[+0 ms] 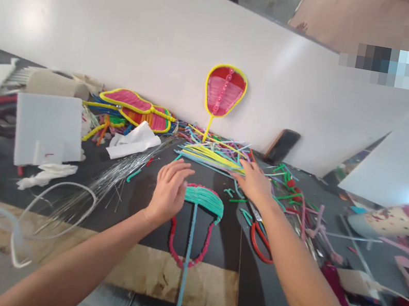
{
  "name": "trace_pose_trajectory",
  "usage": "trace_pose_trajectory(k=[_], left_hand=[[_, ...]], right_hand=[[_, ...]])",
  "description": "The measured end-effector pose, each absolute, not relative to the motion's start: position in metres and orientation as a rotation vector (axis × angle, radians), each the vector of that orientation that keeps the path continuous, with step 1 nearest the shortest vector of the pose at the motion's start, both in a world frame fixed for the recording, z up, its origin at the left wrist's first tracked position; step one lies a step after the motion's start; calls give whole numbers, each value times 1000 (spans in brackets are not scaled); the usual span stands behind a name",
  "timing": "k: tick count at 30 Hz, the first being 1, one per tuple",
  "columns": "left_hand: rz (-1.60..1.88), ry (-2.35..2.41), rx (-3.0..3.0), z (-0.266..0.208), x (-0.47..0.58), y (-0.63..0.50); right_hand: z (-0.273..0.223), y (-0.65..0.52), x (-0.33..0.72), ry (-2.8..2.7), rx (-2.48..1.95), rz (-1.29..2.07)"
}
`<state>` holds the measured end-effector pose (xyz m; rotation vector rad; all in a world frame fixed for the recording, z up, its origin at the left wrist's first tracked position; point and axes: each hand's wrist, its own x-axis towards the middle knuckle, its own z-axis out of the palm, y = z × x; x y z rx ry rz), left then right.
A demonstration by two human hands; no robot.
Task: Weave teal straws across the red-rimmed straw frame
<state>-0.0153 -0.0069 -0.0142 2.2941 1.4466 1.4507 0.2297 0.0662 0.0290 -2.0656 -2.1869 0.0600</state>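
Note:
A hand fan made of pipe cleaners (202,198) lies on the dark table before me. Its upper part is filled with teal rows, the lower loop is a red outline, and a blue stem (184,275) runs down past the table edge. My left hand (170,189) hovers at the fan's left side, fingers loosely bent and apart, with nothing visible in them. Farther right, my right hand (255,183) reaches to the ends of a bundle of yellow and light blue pipe cleaners (211,157). Its thumb and fingers are apart; whether they touch the bundle is unclear.
Red-handled scissors (260,243) lie beside my right forearm. A finished pink and yellow fan (226,91) and a phone (283,146) lean on the white partition (149,34). Thin wires (119,170), a white board (49,129) and a cable (61,184) are at left.

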Motion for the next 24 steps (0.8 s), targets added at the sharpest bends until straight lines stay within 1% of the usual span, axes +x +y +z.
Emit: trace_pose_trajectory(k=[3,5,9,14,16,19,21,24], left_hand=[[1150,1463,2390,-16,-13,-9],[1025,1516,2377,-20,-13,-7],[900,1587,2316,-29,-19,0],[784,1575,2183,-25,-22,4],[811,1482,1999,-15,-23,4],[806,1277,1508,2,-26,3],[719,1117,1225,10,-29,2],[589,982,1035,15,-31,1]], right_hand=[[26,46,224,-2185,-1988,235],[21,29,220,-2220,-1942,367],[3,1,214,-2197,-1869,643],[-11,-15,216,-1760,-1511,1169],[-8,-19,221,-1607,-1398,1346],[-2,-23,228,-1431,-1242,1589],[0,-24,231,-1372,-1157,1691],[1,-24,228,-1347,-1108,1767]])
